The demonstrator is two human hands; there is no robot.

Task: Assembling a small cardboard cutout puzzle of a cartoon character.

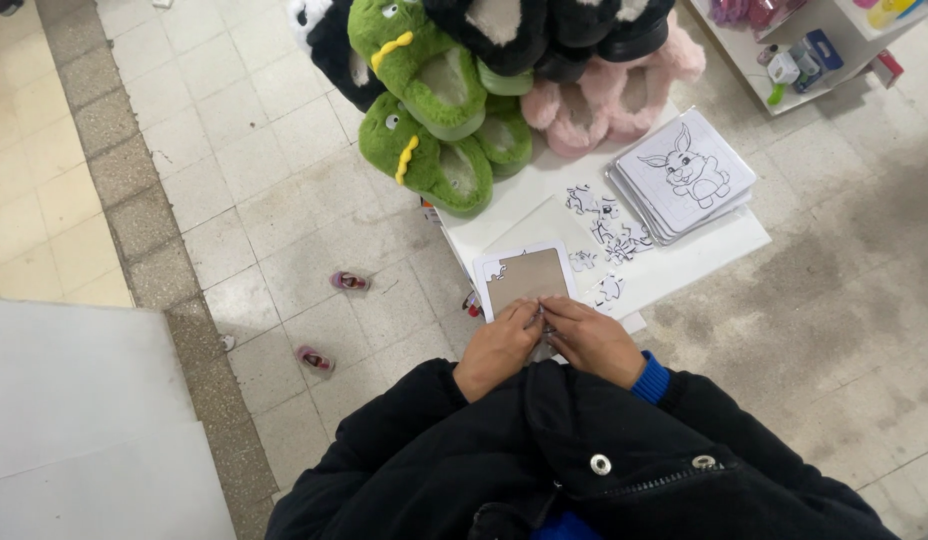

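So from where I'm standing: two green dinosaur slippers (429, 120), two pink fluffy slippers (604, 100), at least a couple of black ones (514, 35) up top. One stack of rabbit puzzle boards (684, 175), one puzzle tray (524, 277), maybe six-ish loose puzzle pieces (609, 225), hard to count. Two small pink bits (332, 320) on the floor.

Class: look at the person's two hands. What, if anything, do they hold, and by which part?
Both hands, left and right, meet at the puzzle tray's near edge. Their fingertips pinch something small there; what it is, and where gripped, cannot be told.

matt cardboard puzzle tray (529, 275), plush slippers (439, 165)
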